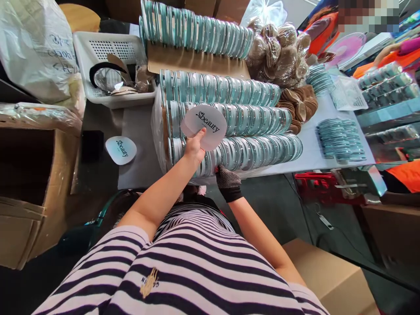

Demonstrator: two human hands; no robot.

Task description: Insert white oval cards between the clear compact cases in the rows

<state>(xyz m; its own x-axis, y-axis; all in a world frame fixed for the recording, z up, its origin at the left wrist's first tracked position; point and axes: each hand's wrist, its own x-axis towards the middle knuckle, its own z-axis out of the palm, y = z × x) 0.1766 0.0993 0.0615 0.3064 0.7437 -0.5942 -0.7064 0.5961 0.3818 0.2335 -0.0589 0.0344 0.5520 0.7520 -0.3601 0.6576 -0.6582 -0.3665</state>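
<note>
My left hand (196, 148), bare, pinches a white rounded disc (213, 116) printed with "beauty" lettering, the thumb on its face. A second pale edge shows beside it; I cannot tell whether that is another disc. Below and to its right, my right hand (229, 180) wears a dark dotted glove. Its curled fingers meet the front edge of the nearest row of clear-rimmed round discs (262, 151); what they grip is hidden. Two more such rows (256, 120) (226, 87) stand on edge behind. Another printed disc (120, 150) lies flat at the left.
A white plastic basket (113, 103) with odds and ends stands at the back left. Behind are a raised disc row (197, 30) and bagged brown ovals (278, 52). Stacked discs (339, 139) sit at the right. Cardboard boxes (331, 275) (55, 188) flank me. A co-worker's orange clothing (328, 33) shows beyond.
</note>
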